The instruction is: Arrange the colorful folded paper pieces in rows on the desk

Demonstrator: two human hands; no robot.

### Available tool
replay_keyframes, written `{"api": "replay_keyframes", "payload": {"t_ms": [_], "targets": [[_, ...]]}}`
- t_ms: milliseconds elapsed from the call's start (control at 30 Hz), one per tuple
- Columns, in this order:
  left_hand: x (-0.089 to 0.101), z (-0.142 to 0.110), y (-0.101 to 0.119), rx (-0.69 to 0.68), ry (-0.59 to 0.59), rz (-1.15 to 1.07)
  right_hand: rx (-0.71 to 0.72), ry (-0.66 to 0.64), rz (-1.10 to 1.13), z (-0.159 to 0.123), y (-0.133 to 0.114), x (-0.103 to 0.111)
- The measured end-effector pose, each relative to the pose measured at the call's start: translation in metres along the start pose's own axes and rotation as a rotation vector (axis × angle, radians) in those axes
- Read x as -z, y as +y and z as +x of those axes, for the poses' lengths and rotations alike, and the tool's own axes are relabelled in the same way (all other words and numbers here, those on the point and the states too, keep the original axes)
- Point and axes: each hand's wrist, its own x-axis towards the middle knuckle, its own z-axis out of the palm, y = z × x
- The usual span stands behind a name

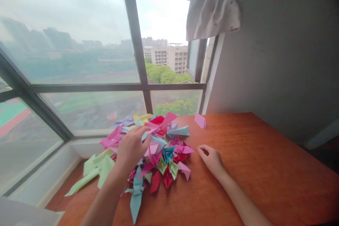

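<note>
A heap of folded coloured paper lies on the table. My left hand reaches over it from the left, thumb apart from the fingers. Its fingertips rest at a pink folded paper, and light blue paper shows in the gap by the thumb. To the right of the heap, my right hand lies on the tabletop, fingers curled and tips drawn together with nothing visible in them. They are close to a magenta folded paper. A light blue origami piece points toward me at the front.
The reddish-brown wooden table stands against large windows. A pink folded card stands apart near its back edge. Pale green folded papers lie at the left edge. A curtain hangs at upper right, next to a grey wall.
</note>
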Motion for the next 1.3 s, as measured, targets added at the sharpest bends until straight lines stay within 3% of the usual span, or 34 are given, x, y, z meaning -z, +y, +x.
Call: {"api": "replay_keyframes", "payload": {"t_ms": [233, 467, 600, 733, 900, 1000, 1133, 1300], "targets": [[-0.006, 0.036, -0.004, 0.007, -0.243, 0.266, -0.005, 0.013, 0.027, 0.000, 0.001, 0.000], [-0.029, 0.049, 0.002, -0.039, -0.279, 0.287, -0.004, 0.000, 0.008, 0.000, -0.002, 0.001], [-0.029, 0.053, 0.003, -0.019, -0.212, 0.303, -0.005, 0.002, 0.011, 0.000, 0.000, 0.001], [-0.014, 0.056, 0.003, 0.039, -0.087, 0.330, -0.003, 0.010, 0.035, 0.000, 0.002, 0.000], [0.010, 0.052, 0.012, 0.030, 0.185, 0.174, -0.016, 0.027, 0.078, 0.001, 0.001, 0.001], [0.018, 0.044, 0.027, -0.046, 0.296, -0.056, -0.051, 0.044, 0.163, 0.002, -0.003, 0.004], [0.019, 0.025, 0.058, -0.270, 0.311, -0.319, -0.080, 0.014, 0.337, 0.001, -0.024, 0.018], [0.016, -0.008, 0.099, -0.581, 0.198, -0.305, 0.143, -0.013, 0.418, -0.014, -0.067, 0.060]]}}
